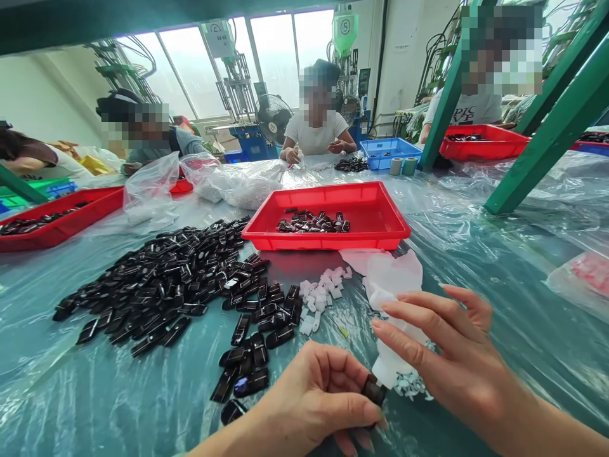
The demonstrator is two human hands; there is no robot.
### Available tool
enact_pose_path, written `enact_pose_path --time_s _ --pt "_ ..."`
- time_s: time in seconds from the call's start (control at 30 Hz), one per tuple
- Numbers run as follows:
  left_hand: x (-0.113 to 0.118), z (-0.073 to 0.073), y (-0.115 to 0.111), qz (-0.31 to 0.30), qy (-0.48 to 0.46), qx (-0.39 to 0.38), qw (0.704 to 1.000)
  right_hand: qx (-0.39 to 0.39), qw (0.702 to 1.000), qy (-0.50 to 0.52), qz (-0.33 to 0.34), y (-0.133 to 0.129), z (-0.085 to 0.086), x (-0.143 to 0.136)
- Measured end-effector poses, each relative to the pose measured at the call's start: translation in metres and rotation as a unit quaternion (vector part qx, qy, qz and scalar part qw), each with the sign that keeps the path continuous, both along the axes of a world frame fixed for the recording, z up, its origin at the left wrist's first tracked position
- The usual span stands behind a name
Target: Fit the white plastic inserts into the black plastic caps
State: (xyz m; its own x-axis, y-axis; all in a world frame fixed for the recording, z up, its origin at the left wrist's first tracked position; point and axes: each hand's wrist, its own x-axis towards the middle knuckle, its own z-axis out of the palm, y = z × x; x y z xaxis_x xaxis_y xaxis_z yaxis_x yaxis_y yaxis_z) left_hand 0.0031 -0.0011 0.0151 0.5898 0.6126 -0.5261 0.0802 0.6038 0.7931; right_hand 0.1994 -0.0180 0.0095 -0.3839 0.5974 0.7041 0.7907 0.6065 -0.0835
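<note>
Black part (375, 390) in narrow pinch of left hand (323, 398); right hand (469, 371) with fingers spread wide (partly over white sheet (396, 279)).

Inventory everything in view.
Black plastic parts: uncountable, black, heaped left of centre
Red trays: at least three, red, centre and sides
Blue trays: several, blue, far side
Small white pieces: many, white, before centre tray
White sheeting: count unclear, white, right of centre
Pale scraps: many, whitish, beside sheeting
Spool-like cylinders: two, pale and green, far side
Clear bags: several, transparent, behind heap
Fans: two, dark, background
Machines: several, green and grey, background
Windows: several, whitish, background
Green posts: several, green, mostly right
People: four, varied clothing, far side
Plastic-covered table: one, green, foreground
Left hand: one, bare, holding a black part
Right hand: one, bare, raised by sheeting
</note>
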Motion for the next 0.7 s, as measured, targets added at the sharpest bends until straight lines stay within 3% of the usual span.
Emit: enact_pose_path --time_s 0.27,0.7 --pt "0.0000 -0.0004 -0.0003 0.003 0.006 -0.005 1.000 0.008 1.000 -0.016 0.024 0.0013 0.0025 0.0036" --pt "0.0011 -0.0030 -0.0016 -0.008 0.004 -0.021 1.000 0.068 0.997 -0.046 -0.003 -0.0014 -0.0023 -0.0015"
